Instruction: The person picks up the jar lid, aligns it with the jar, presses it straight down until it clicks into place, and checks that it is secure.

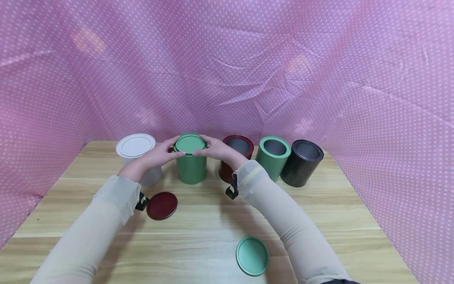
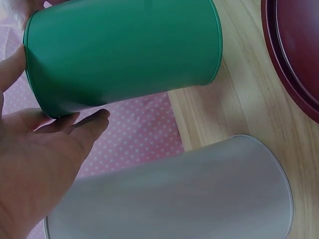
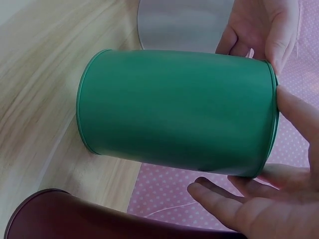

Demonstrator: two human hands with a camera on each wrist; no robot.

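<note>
A green can [image 1: 192,170] stands upright near the back of the table, with a green lid [image 1: 191,142] on its top. My left hand [image 1: 156,157] grips the can's top rim from the left, thumb in front and fingers behind. From the other side my right hand [image 1: 222,153] holds the same rim, its thumb close to the left thumb. In the right wrist view, the fingers of the right hand [image 3: 264,199] reach along the side of the green can [image 3: 174,109]. A white can [image 1: 136,146] with its lid on stands just behind the left wrist.
Right of the hands stand three lidless cans: dark red [image 1: 226,172], green [image 1: 270,163] and black [image 1: 298,170]. A dark red lid [image 1: 162,206] lies near the left wrist, a light green lid [image 1: 252,256] at the front. Pink dotted cloth [image 1: 227,79] hangs behind the table.
</note>
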